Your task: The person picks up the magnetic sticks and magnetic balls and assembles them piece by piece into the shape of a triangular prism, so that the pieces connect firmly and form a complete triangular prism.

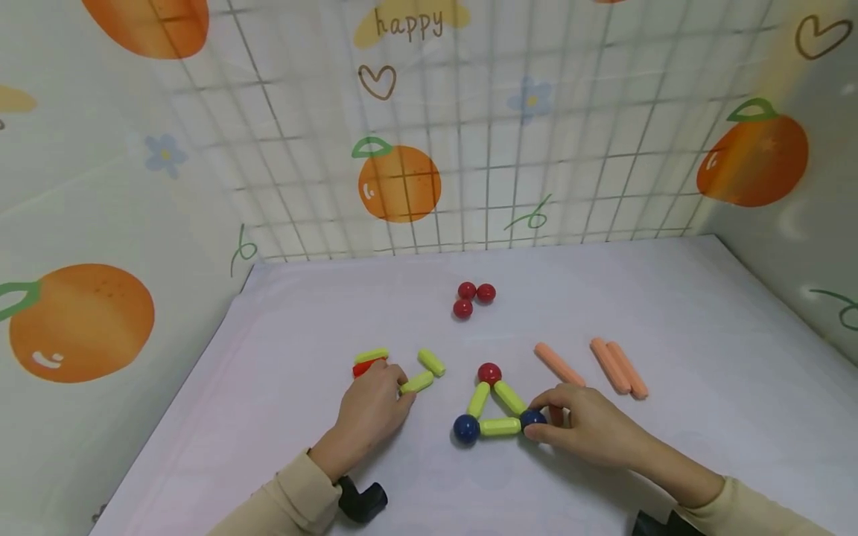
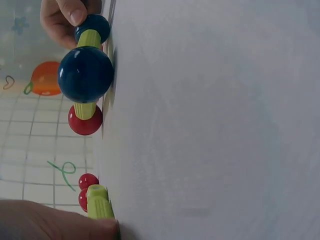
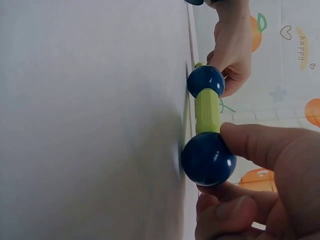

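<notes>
A flat triangle lies on the table, built of three yellow-green rods (image 1: 500, 426) joined by one red ball (image 1: 489, 374) and two blue balls (image 1: 465, 429). My right hand (image 1: 590, 428) pinches the triangle's right-hand blue ball (image 3: 209, 159) between thumb and fingers. To the left of the triangle, my left hand (image 1: 375, 406) grips the near end of a loose yellow-green rod (image 1: 418, 383) with thumb and forefinger. Just beyond that hand lie another yellow-green rod (image 1: 372, 355) and a red rod (image 1: 365, 367), the red one partly hidden by the fingers. One more yellow-green rod (image 1: 431, 362) sits beside the gripped one.
Three red balls (image 1: 467, 291) are grouped toward the back of the white table (image 1: 322, 298). Several orange rods (image 1: 610, 365) lie at the right, beyond my right hand. A black curved object (image 1: 363, 500) is by the left sleeve. A patterned curtain (image 1: 456, 201) hangs behind.
</notes>
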Action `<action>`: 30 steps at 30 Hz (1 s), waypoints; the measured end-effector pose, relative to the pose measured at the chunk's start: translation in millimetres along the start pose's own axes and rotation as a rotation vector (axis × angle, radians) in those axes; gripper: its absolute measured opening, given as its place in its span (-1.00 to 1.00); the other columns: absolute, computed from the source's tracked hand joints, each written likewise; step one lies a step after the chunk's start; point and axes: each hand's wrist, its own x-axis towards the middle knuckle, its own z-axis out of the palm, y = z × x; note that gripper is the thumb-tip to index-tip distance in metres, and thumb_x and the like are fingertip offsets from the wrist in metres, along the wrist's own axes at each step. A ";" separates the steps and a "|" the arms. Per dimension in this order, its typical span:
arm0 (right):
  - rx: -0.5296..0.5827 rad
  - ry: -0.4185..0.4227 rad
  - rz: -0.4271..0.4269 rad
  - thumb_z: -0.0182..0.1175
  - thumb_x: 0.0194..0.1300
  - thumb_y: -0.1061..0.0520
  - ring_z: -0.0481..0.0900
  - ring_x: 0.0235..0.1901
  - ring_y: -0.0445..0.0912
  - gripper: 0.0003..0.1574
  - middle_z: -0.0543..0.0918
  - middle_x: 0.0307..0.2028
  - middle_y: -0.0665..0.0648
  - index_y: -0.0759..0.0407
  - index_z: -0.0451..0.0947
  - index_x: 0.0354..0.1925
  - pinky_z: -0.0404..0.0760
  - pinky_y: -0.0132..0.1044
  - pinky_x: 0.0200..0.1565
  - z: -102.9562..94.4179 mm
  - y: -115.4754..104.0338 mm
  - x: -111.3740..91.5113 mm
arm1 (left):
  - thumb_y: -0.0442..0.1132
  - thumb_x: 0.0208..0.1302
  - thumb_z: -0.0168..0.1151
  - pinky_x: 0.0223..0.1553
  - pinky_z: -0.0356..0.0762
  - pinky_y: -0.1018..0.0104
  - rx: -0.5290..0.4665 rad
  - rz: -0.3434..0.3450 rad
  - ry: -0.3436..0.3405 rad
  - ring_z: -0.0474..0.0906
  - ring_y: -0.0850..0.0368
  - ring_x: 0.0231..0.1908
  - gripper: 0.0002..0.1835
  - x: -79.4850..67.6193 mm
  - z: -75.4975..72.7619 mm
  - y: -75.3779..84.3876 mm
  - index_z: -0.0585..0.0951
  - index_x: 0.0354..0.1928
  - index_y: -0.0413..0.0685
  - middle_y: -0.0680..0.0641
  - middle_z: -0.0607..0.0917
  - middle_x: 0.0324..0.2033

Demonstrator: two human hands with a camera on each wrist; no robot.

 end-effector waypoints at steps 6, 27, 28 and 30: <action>0.003 0.000 0.002 0.34 0.19 -0.22 0.29 -0.64 -0.36 -0.52 0.47 -0.53 -0.13 0.06 0.69 -0.08 0.29 -0.48 -0.58 -1.2 -0.5 -0.4 | -0.10 0.14 0.42 -0.51 0.34 0.43 -0.045 0.010 -0.041 0.37 0.21 -0.51 -0.69 4.1 -1.3 1.2 0.71 -0.14 -0.14 0.00 0.56 -0.39; 0.006 0.001 -0.001 0.35 0.19 -0.21 0.28 -0.66 -0.37 -0.52 0.46 -0.53 -0.14 0.09 0.69 -0.08 0.30 -0.48 -0.60 -0.9 -0.5 0.2 | -0.10 0.10 0.47 -0.44 0.38 0.46 -0.354 0.120 -0.131 0.41 0.22 -0.44 -0.72 -3.2 -6.9 13.5 0.71 -0.13 0.08 0.14 0.63 -0.40; 0.007 0.002 -0.002 0.35 0.19 -0.21 0.28 -0.66 -0.37 -0.52 0.46 -0.53 -0.14 0.09 0.69 -0.08 0.30 -0.48 -0.60 -0.6 -0.4 0.2 | -0.09 0.12 0.46 -0.42 0.40 0.47 -0.363 0.135 -0.141 0.42 0.23 -0.43 -0.72 -3.7 -6.7 15.3 0.71 -0.12 0.08 0.15 0.66 -0.39; 0.012 0.001 -0.002 0.35 0.19 -0.21 0.27 -0.66 -0.37 -0.51 0.46 -0.53 -0.13 0.09 0.69 -0.08 0.29 -0.48 -0.60 -0.1 -0.2 0.1 | -0.09 0.14 0.44 -0.38 0.43 0.48 -0.374 0.158 -0.162 0.46 0.23 -0.40 -0.71 -5.2 -6.6 19.0 0.70 -0.09 0.06 0.14 0.70 -0.34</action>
